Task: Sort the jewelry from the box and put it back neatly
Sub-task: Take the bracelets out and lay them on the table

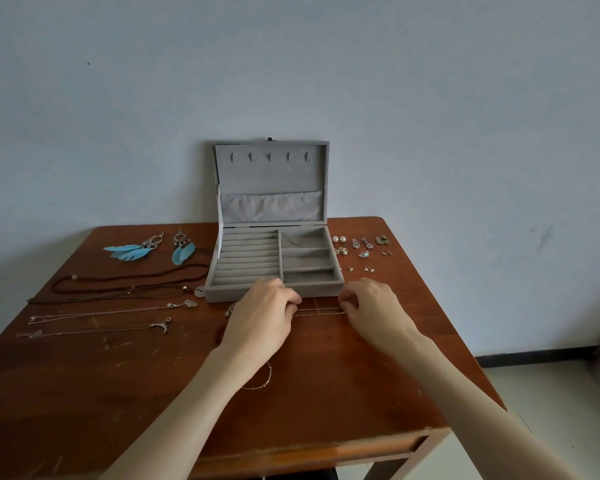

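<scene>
Meanwhile both hands' fingers (293, 308) pinch a thin chain (319, 311) before the open box (274, 265), earrings (364, 249) beside.

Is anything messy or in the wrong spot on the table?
Mostly it is tidy. One odd bit: a thin curved piece lies alone in the top right compartment of the otherwise bare jewelry box. A small chain also sits apart, half hidden under the left forearm, away from the laid-out necklaces.
</scene>
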`<state>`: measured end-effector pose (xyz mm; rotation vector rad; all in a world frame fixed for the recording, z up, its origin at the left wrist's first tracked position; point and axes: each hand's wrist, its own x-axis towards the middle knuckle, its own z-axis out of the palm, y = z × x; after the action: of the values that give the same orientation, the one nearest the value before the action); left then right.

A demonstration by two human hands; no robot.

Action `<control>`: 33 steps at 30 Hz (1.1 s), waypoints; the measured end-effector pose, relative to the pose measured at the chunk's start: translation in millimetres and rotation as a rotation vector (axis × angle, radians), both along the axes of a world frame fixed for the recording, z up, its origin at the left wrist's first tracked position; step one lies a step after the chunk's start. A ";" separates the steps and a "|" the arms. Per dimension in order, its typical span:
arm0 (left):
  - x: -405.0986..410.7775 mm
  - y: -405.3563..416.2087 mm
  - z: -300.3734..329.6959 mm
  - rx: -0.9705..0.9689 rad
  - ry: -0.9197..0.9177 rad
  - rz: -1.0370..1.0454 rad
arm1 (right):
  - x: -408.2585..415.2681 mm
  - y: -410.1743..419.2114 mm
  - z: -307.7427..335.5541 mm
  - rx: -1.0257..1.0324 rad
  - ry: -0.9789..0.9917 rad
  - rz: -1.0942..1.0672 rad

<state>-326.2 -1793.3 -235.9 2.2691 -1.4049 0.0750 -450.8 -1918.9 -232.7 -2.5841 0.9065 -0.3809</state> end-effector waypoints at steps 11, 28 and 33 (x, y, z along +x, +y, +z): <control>-6.9 12.7 -0.9 0.104 -0.016 -0.076 | -22.6 0.5 0.7 -0.131 0.035 0.170; 79.1 88.8 31.6 0.013 0.201 0.090 | 97.3 51.9 38.4 -0.038 -0.166 0.471; 142.9 96.5 22.8 0.002 0.186 0.181 | 158.1 60.5 36.9 -0.059 -0.121 0.478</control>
<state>-183.3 -1696.8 -213.1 2.3325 -1.1049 -0.0780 -292.7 -1858.3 -195.7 -2.6844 0.2220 -0.4211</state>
